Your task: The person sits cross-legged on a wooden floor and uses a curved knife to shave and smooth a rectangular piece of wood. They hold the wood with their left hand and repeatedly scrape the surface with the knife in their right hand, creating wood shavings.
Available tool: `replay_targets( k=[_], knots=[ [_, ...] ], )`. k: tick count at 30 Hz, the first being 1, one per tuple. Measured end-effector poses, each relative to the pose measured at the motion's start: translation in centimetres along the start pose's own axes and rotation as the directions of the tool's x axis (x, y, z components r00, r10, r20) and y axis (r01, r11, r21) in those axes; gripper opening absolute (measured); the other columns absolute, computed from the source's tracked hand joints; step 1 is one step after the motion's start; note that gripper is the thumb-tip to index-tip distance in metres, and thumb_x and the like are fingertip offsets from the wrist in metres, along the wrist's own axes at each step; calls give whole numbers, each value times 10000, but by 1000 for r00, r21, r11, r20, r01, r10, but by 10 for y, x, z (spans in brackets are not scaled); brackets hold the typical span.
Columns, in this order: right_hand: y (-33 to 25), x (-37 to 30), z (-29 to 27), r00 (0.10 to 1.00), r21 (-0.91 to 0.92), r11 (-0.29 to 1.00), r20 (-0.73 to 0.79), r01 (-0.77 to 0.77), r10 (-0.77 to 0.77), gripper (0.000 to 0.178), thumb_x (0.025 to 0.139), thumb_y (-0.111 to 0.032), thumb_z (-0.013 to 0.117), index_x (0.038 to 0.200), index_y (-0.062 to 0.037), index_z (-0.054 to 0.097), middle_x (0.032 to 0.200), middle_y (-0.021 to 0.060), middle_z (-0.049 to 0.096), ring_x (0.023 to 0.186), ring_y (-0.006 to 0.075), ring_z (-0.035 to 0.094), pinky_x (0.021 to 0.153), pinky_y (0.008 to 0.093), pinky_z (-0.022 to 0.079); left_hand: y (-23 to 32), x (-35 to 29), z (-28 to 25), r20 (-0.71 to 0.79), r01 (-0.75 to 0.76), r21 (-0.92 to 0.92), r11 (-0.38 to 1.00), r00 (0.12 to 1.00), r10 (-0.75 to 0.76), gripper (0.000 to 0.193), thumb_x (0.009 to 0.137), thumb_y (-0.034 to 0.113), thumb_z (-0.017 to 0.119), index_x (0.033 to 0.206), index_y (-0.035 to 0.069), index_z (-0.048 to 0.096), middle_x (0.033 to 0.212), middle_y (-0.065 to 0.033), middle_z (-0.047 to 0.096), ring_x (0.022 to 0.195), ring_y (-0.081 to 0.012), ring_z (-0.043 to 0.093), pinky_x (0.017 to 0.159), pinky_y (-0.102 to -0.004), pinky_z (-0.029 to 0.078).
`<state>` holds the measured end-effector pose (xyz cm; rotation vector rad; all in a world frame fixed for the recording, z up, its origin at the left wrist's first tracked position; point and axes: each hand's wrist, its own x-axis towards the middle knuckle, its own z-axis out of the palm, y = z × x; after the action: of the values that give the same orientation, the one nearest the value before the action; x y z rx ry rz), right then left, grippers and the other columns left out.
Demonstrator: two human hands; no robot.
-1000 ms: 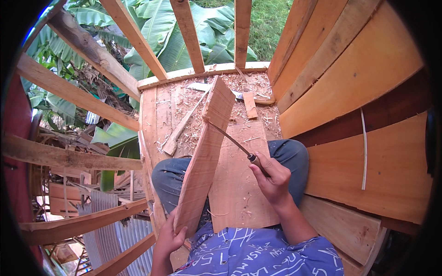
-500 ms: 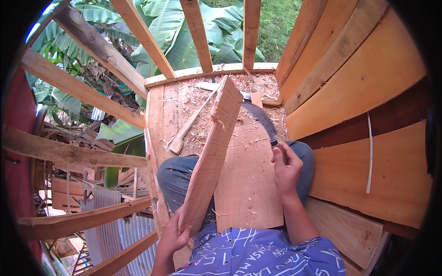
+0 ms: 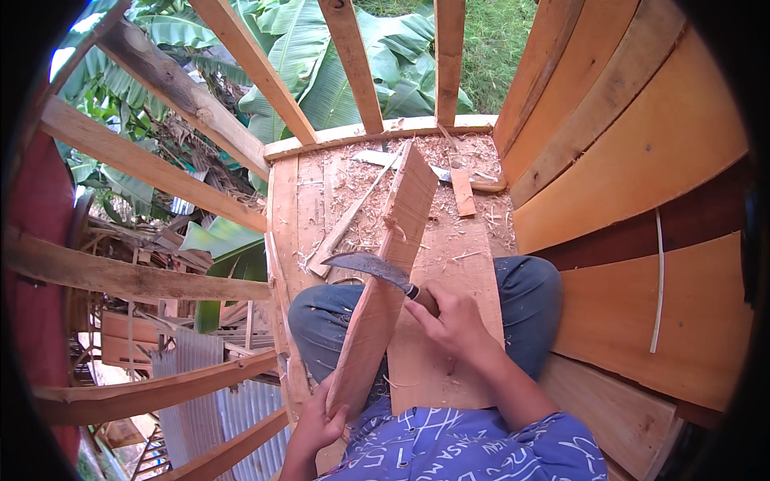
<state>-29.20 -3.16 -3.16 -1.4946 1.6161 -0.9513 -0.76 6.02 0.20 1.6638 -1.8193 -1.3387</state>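
Wrapped the right hand (image 3: 455, 319) round the handle of a curved knife (image 3: 377, 266), and pinched the lower end of a tilted board (image 3: 375, 325) between thumb and fingers of the left hand (image 3: 321, 421). Swung the blade from the board's right side to across its long edge, so seemingly restored a working position; could not confirm contact. Held the board beside a flat plank (image 3: 437, 389) between the knees (image 3: 527, 313), with shavings (image 3: 487, 152) strewn beyond.
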Motion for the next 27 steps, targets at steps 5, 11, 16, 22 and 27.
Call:
replay_targets(
  k=[5,11,16,22,27],
  knots=[
    [24,26,-20,966,-325,945,-228,45,-124,254,871,-263,669,868,-45,539,757,131,614,674,368,618,575,466,470,0,5,-7,24,34,-4,999,999,-34,619,770,21,609,1367,29,445,1157,-247,626,1125,-351,610,960,-372,450],
    [34,43,-28,976,-178,984,-208,22,-59,278,925,-295,611,886,-33,528,646,131,583,606,353,603,554,414,466,-19,5,-9,37,120,-139,983,993,-116,630,773,23,643,1371,28,444,1166,-213,632,1117,-282,605,960,-359,447],
    [34,44,-27,933,-190,925,-84,330,-350,310,966,-323,555,871,-29,529,639,128,557,554,304,583,528,389,431,-21,11,-14,71,60,-94,994,996,-53,642,780,38,668,1379,24,436,1203,-195,616,1149,-265,579,982,-356,430],
    [62,57,-26,908,154,981,-383,-118,169,309,900,-328,643,846,-45,531,657,116,572,556,307,591,525,396,447,-19,9,-17,75,116,-121,986,991,-107,658,779,28,672,1387,7,423,1234,-190,591,1168,-260,557,1002,-354,412],
    [49,48,-22,942,-190,933,-85,306,-326,339,957,-341,565,821,-33,521,604,128,548,540,276,583,502,381,415,-26,12,-17,104,191,-234,953,980,-170,660,776,14,670,1387,0,420,1241,-186,586,1182,-244,538,1010,-349,403]
  ],
)
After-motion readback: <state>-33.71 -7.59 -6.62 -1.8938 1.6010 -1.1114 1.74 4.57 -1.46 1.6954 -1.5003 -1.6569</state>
